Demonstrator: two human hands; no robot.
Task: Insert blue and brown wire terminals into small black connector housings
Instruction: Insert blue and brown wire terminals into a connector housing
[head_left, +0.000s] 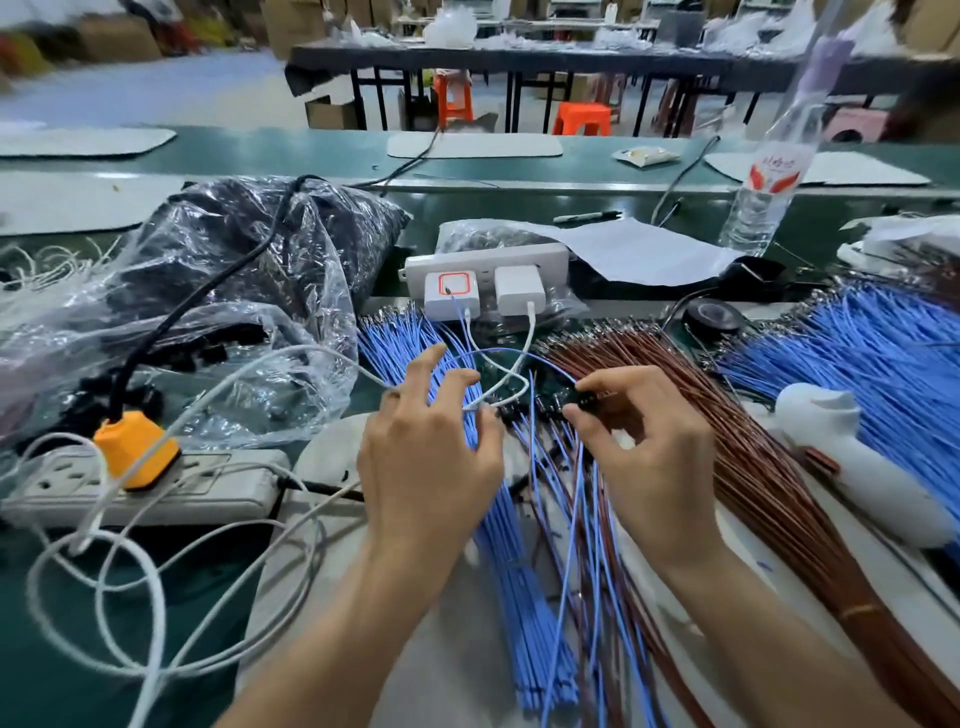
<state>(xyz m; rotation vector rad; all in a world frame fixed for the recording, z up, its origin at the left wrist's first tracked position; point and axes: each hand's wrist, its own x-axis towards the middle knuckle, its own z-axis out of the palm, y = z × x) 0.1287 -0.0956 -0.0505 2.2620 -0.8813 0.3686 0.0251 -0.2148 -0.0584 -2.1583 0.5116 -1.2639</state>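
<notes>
My right hand (647, 447) pinches a small black connector housing (586, 399) between thumb and fingertips. A single blue wire (519, 356) arcs from that housing leftward to my left hand (431, 447), which pinches it with thumb and forefinger while the other fingers spread over a bundle of blue wires (511, 561). A bundle of brown wires (748, 467) fans out under and right of my right hand. Several loose black housings (540, 405) and mixed blue and brown wires lie between my hands.
A second blue wire bundle (862, 358) lies far right, beside a white object (852, 457). A white power strip with chargers (488, 280) stands behind the wires. Left are a grey power strip with an orange plug (136, 449), white cables and plastic bags (218, 291). A water bottle (769, 176) stands back right.
</notes>
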